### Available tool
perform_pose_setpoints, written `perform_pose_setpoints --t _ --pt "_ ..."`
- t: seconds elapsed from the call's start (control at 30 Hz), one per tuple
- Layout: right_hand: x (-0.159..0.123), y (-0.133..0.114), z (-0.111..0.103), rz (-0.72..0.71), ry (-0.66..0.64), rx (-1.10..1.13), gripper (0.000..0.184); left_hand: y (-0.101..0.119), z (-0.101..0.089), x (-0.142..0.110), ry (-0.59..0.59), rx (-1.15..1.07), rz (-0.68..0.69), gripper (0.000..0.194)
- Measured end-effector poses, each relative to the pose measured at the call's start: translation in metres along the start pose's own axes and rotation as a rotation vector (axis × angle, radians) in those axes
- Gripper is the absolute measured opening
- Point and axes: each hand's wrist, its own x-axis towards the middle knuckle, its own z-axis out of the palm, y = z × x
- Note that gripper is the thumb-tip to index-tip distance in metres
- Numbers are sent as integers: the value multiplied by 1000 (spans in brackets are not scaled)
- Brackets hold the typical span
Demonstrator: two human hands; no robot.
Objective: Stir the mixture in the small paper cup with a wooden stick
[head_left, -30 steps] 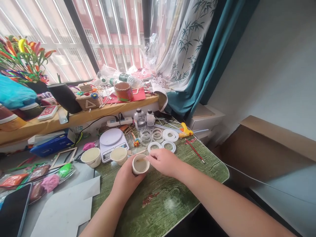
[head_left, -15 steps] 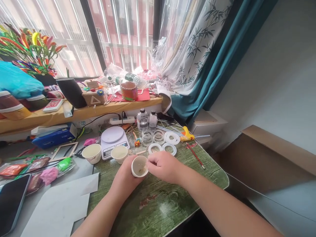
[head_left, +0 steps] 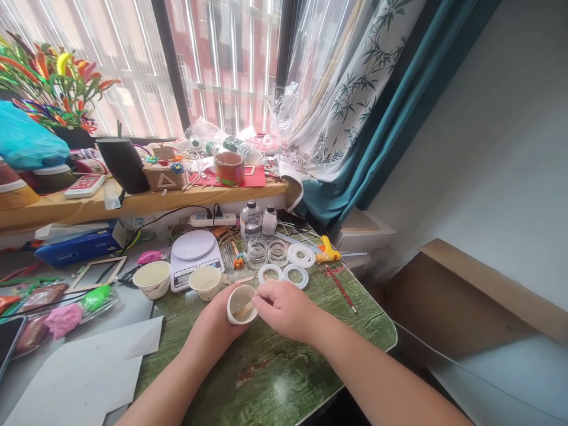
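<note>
The held cup (head_left: 242,305) is a small white paper one with a pale rim, tipped a little over the green surface (head_left: 275,378); its inside is off-white, and a wooden stick (head_left: 244,310) slants down into it. What lies at its bottom is too small to make out. The left hand (head_left: 212,322) is curled around the cup's side, its fingers partly closed. The right hand (head_left: 284,307) is pinched nearly shut on the stick's upper end, at the cup's rim.

Just beyond the left hand stands a middle cup (head_left: 205,282), pale inside, and left of it a patterned cup (head_left: 152,279); their contents cannot be told. A white scale (head_left: 195,260) sits behind them. Farther back, two clear bottles (head_left: 259,221) hold clear liquid, near several rings (head_left: 277,260).
</note>
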Motion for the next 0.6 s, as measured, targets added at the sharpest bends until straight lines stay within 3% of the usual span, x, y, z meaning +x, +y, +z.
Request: perform_pose_setpoints --t 0.07,0.2,0.3,0.4,0.53,0.6 --pt "-1 0 0 19 57 -32 34 3 -1 0 16 7 20 40" --pt "-2 0 2 29 16 -16 35 9 -3 1 35 -16 46 35" --pt "-2 0 2 38 79 -50 36 11 -3 2 29 -31 59 35" --pt "-2 0 3 41 -5 -14 36 10 -3 2 20 -36 33 38" --pt "-2 -3 1 46 39 -44 37 9 -3 2 -1 -44 6 37" --pt "-1 -4 1 18 3 -29 38 9 -3 3 -1 -53 8 35"
